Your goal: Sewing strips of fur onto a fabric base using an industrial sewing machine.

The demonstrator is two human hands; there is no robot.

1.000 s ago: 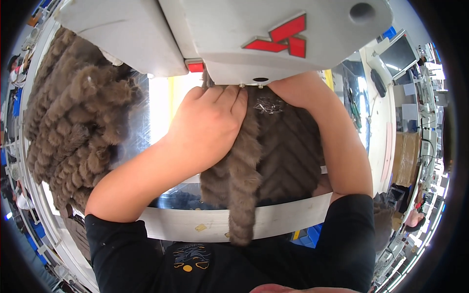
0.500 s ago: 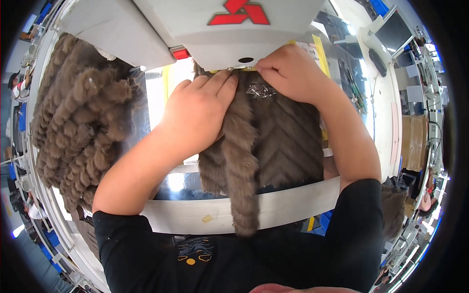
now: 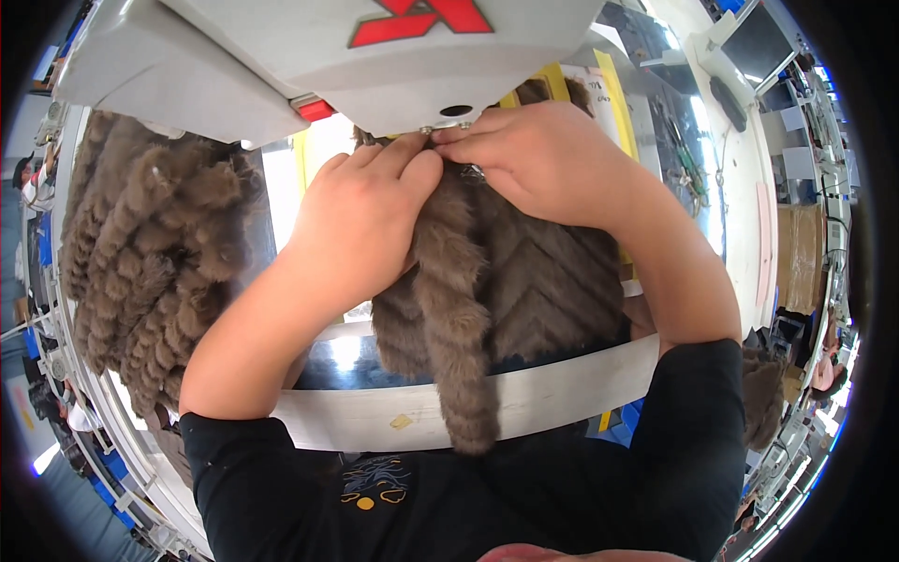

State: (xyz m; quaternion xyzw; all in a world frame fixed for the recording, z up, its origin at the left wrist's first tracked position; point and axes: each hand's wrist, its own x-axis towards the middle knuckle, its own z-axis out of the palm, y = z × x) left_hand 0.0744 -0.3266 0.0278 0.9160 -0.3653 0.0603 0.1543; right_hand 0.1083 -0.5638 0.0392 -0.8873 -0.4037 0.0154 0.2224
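Under the head of a white sewing machine (image 3: 375,75), my left hand (image 3: 361,211) presses its fingers onto the upper end of a long brown fur strip (image 3: 454,300). The strip hangs down over the table's front edge. My right hand (image 3: 552,164) is closed in a pinch, its fingertips meeting those of the left just below the machine head; what it grips is too small or hidden to tell. Beneath both lies a brown fur panel (image 3: 552,290) with chevron ridges. Small shiny metal pieces (image 3: 472,172) on the fur are mostly covered by my right hand.
A large heap of ruffled brown fur (image 3: 154,253) lies on the left. Yellow strips (image 3: 613,103) border the work plate behind my right hand. Scissor-like tools (image 3: 691,159) rest further right, near a monitor (image 3: 758,51). The white table edge (image 3: 375,420) curves in front of me.
My right hand has moved left to meet my left fingertips, covering most of the metal pieces. The view has shifted slightly, so the machine head appears further left and higher.
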